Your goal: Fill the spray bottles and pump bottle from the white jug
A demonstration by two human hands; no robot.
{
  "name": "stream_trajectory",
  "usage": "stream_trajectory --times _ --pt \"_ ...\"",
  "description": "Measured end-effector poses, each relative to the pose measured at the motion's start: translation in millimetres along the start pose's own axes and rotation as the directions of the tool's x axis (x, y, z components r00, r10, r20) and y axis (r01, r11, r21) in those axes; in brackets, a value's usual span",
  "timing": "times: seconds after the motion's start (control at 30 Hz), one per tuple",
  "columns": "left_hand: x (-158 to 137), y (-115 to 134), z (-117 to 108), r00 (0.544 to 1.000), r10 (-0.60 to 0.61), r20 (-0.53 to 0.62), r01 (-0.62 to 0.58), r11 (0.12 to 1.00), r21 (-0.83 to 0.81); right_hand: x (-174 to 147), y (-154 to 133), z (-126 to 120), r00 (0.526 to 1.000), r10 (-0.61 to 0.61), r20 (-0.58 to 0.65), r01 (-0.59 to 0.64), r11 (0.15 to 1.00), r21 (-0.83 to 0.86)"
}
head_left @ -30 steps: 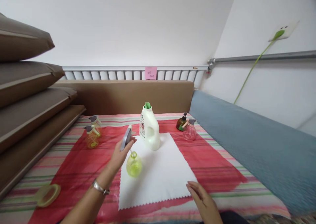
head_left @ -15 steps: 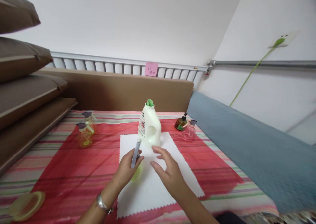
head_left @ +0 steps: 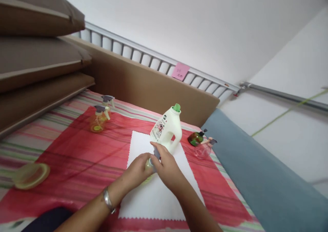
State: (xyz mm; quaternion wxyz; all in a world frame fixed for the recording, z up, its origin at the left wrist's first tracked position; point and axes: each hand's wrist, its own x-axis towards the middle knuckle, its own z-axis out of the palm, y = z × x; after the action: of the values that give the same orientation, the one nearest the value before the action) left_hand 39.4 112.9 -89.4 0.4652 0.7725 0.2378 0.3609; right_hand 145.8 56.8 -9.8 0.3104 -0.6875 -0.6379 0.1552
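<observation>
In the head view, just in front of the white jug (head_left: pixel 168 127), the left hand (head_left: pixel 140 168) now clasps the yellow-green bottle (head_left: pixel 148 181)'s neck; the right hand (head_left: pixel 167 167), empty half a second ago, grips the grey spray head (head_left: pixel 156 153).

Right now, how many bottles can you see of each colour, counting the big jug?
Orange-yellow spray bottles: 2
Yellow-green bottle: 1
Brown bottle: 1
Pink spray bottle: 1
White jug: 1
Total: 6
</observation>
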Motion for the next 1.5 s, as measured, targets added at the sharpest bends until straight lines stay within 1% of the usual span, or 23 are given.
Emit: stream_trajectory --times 0.1,0.2,0.33,0.43,0.53,0.6,0.7,0.77,0.83,0.9,1.0,1.07,1.1,1.17,1.23,1.27,1.3,1.33,1.37,1.4,1.43,1.47,1.5 --pt "-1.0 0.2 -7.4 0.998 -0.059 0.015 0.06 0.993 -0.102 -0.9 3.4 -0.1 1.0 0.012 0.026 -0.011 0.998 -0.054" --pt "-0.3 4.5 -13.9 0.995 -0.094 -0.045 0.088 0.989 -0.121 -1.0 4.4 1.7 0.999 0.023 0.047 -0.019 0.996 -0.088" --pt "-0.9 6.2 -12.4 0.987 -0.027 -0.156 0.025 1.0 -0.012 -1.7 2.7 7.3 0.999 0.022 0.035 -0.018 0.995 -0.1" --pt "-2.5 3.2 -6.2 0.983 0.033 -0.18 -0.016 0.995 0.096 -2.1 0.8 10.5 1.0 0.029 0.012 -0.028 0.995 -0.096" --pt "-3.2 1.0 -3.0 0.982 0.067 -0.179 -0.039 0.986 0.16 -2.0 0.5 11.5 0.999 0.04 0.008 -0.039 0.995 -0.089" --pt "-2.4 0.8 -5.3 0.985 0.081 -0.154 -0.051 0.981 0.185 -1.9 1.3 11.4 0.999 0.033 0.012 -0.032 0.996 -0.086" --pt "-0.5 0.8 -14.0 0.993 0.105 -0.053 -0.095 0.98 0.174 -2.1 3.0 10.8 1.0 0.017 0.02 -0.015 0.995 -0.098" --pt "0.1 0.4 -19.2 0.991 0.13 0.032 -0.132 0.984 0.116 -2.5 3.4 10.3 1.0 0.01 0.023 -0.008 0.994 -0.105" --pt "-0.2 -0.1 -20.1 0.988 0.135 0.075 -0.141 0.987 0.073 -3.0 3.0 10.1 1.0 0.001 0.014 0.0 0.995 -0.101" --pt "-1.2 -0.1 -16.0 0.995 0.088 0.041 -0.091 0.992 0.085 -3.5 2.2 10.2 1.0 -0.009 0.002 0.009 0.996 -0.09" --pt "-1.5 0.5 -7.6 0.997 -0.004 -0.072 0.014 0.989 0.149 -3.9 1.6 11.0 1.0 -0.006 0.005 0.006 0.996 -0.089" --pt "0.2 0.1 -7.1 0.996 0.004 -0.085 0.01 0.987 0.161 -3.7 2.2 11.5 1.0 0.004 0.015 -0.002 0.995 -0.1" --pt "1.6 -0.6 -9.0 0.998 0.017 -0.062 -0.008 0.99 0.142 -3.5 2.7 11.7 1.0 0.004 0.02 -0.002 0.994 -0.107" --pt "4.4 -2.9 -15.3 0.997 0.052 0.06 -0.054 0.998 0.023 -3.1 3.8 12.1 1.0 -0.007 0.027 0.01 0.993 -0.117" --pt "6.0 -5.7 -20.5 0.974 0.1 0.201 -0.076 0.989 -0.125 -2.7 4.4 12.3 0.999 -0.026 0.029 0.03 0.993 -0.119" --pt "6.1 -6.8 -21.2 0.967 0.107 0.23 -0.07 0.984 -0.165 -2.5 4.4 12.3 0.999 -0.034 0.029 0.037 0.992 -0.117" --pt "5.6 -7.6 -20.4 0.971 0.091 0.22 -0.053 0.984 -0.17 -2.3 4.3 12.3 0.999 -0.037 0.026 0.04 0.993 -0.116" --pt "4.8 -8.0 -18.4 0.983 0.05 0.174 -0.026 0.99 -0.141 -2.1 4.1 12.2 0.999 -0.035 0.023 0.038 0.993 -0.114" --pt "4.0 -8.2 -15.7 0.995 -0.003 0.102 0.013 0.995 -0.095 -2.0 4.0 12.1 0.999 -0.03 0.018 0.032 0.993 -0.112" --pt "3.3 -8.3 -13.0 0.998 -0.05 0.031 0.051 0.997 -0.051 -1.9 4.0 12.0 1.0 -0.023 0.013 0.025 0.994 -0.111" --pt "3.1 -8.5 -11.2 0.997 -0.073 -0.016 0.073 0.997 -0.019 -1.8 4.1 11.9 1.0 -0.017 0.01 0.018 0.994 -0.112" --pt "3.4 -8.8 -10.6 0.997 -0.069 -0.031 0.069 0.998 -0.002 -1.8 4.4 11.8 1.0 -0.012 0.008 0.012 0.993 -0.115" --pt "4.2 -9.3 -11.5 0.999 -0.043 -0.019 0.043 0.999 -0.003 -1.8 4.8 11.8 1.0 -0.011 0.011 0.012 0.993 -0.119"
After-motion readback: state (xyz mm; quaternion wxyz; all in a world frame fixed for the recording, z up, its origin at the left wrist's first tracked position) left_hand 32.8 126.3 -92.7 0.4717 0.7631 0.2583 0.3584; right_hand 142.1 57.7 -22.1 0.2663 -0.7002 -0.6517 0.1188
